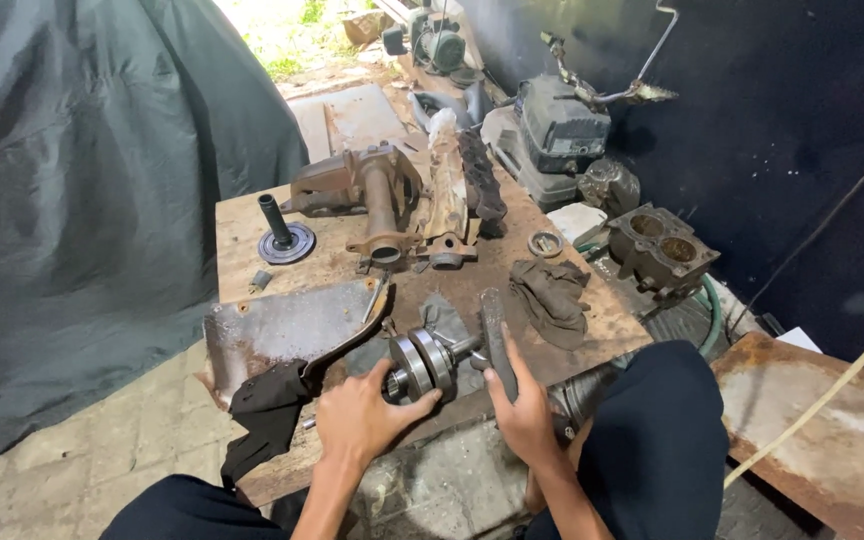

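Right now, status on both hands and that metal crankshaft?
Left hand gripping round grey metal crankshaft on rusty workbench. Right hand holding long flat grey file beside it. Dark rag lies just beyond.

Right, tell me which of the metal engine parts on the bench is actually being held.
The crank assembly with two round discs, at the bench's near edge: the left hand grips it. The rusty pipe casting and black ribbed part lie untouched farther back.
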